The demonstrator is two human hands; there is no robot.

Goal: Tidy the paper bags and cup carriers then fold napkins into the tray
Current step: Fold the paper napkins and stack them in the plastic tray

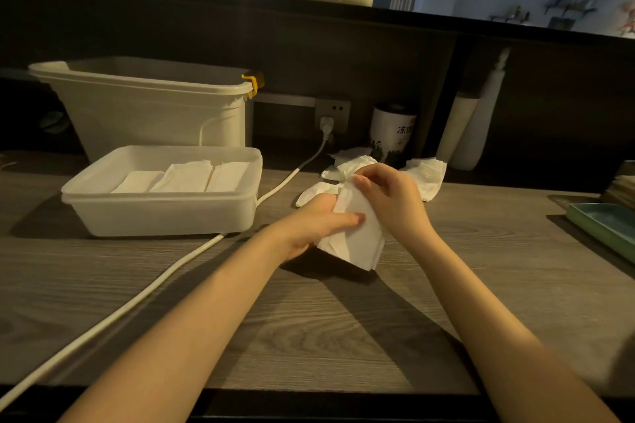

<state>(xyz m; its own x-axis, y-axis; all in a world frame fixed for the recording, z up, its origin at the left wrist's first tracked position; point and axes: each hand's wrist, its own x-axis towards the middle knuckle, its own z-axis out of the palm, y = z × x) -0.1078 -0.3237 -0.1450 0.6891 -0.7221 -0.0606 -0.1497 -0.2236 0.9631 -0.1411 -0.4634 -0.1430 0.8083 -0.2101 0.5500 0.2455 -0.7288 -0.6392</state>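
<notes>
- Centrally, both hands hold one white napkin (357, 230) just above the wood-grain surface (309, 319), to the right of the tray (161, 206) and apart from it.
- Left hand (319, 223): under and beside the napkin, thumb laid across its face, fingers curled behind the paper, clamped on it.
- Right hand (391, 196): fingers pinched together on the napkin's upper edge.
- Open room: a broad bare stretch of surface runs from the tray's near wall to the front edge; forearms cross it.
- Tray: shallow, rectangular, translucent white plastic, rounded corners, rim lip. Folded napkins (182, 177) lie inside in flat side-by-side rows.
- Napkin in hand: thin, soft, creased, lower corner hanging loose.
- Loose pile of unfolded napkins (426, 175), crumpled, lies on the surface beyond the hands, right of the tray.
- White power cord (137, 299) runs past the tray's right corner, from a wall socket (332, 113) behind to the near left edge of the surface; it lies between tray and hands.
- Large cream plastic bin (151, 103) with a yellow clip stands just behind the tray.
- Cylindrical printed canister (391, 134) stands behind the napkin pile, well right of the tray.
- Green dish (604, 227) sits at the far right edge, well apart from the tray.
</notes>
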